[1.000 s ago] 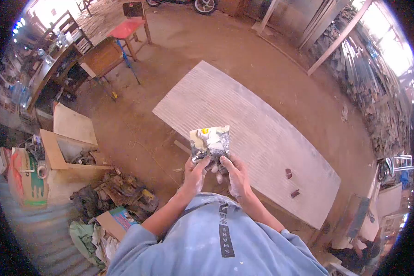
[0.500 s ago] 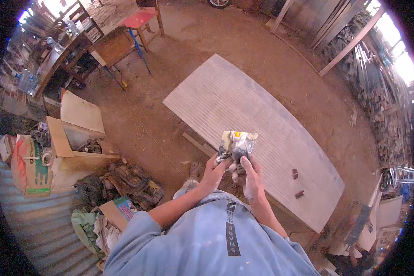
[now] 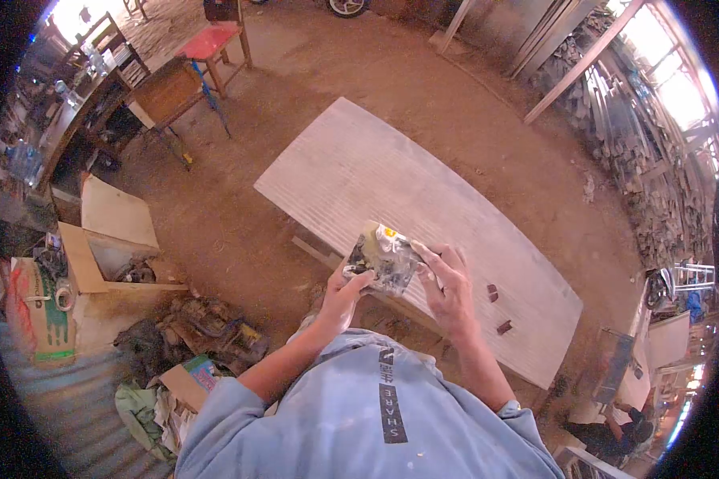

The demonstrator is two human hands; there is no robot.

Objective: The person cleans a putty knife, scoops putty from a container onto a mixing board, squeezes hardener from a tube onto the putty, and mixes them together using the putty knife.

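A shiny silver packet (image 3: 385,259) with a yellow spot is held up in front of my shirt, over the near edge of a long pale ribbed panel (image 3: 407,184). My left hand (image 3: 343,299) grips its lower left side, thumb on the front. At its right edge, my right hand (image 3: 446,289) pinches the upper corner between thumb and fingers. Whitish dust coats the fingers. Two small dark red pieces lie on the panel's right part, one of them a red piece (image 3: 504,327) nearer to me.
Left stand an open cardboard box (image 3: 80,259), a pile of dark objects (image 3: 216,327) and corrugated metal sheet (image 3: 80,407). A red-topped chair (image 3: 209,41) stands beyond. Stacked wood strips (image 3: 655,160) line the right side. At lower right a person (image 3: 615,431) is partly visible.
My right hand has shifted from the packet's lower edge to its upper right corner. The packet is now tilted. The whole view has swung, first one way and then back.
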